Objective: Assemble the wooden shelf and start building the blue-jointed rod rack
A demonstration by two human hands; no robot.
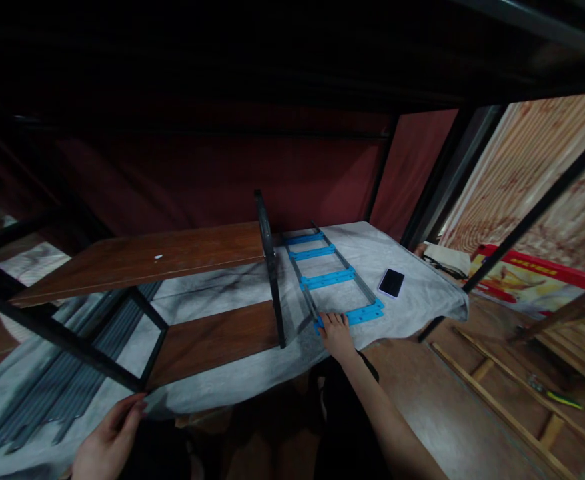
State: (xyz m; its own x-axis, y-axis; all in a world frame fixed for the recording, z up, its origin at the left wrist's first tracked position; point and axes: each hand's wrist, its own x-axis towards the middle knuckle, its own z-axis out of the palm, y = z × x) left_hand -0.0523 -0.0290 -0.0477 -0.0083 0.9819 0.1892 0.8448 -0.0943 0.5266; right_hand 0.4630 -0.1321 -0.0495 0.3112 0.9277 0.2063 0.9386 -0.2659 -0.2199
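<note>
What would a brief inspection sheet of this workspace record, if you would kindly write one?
Surface: pale cloth, wrinkled, its edge hanging at the front.
Job's things: blue-runged frame lying on the cloth; brown-board rack to its left.
Clutter: phone right of the frame; grey rods at left; white scrap on the rack's upper board.
Hands: right hand touching the frame's near-left corner; left hand by the rack's near corner, grip unclear.
Cables: nothing seen.
Surroundings: dark red backdrop behind; wooden ladder on the floor at right.

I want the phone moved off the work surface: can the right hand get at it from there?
Probably yes: the phone lies uncovered on the white cloth, near the right hand, with only low-lying parts of the blue-barred frame between them.
</note>
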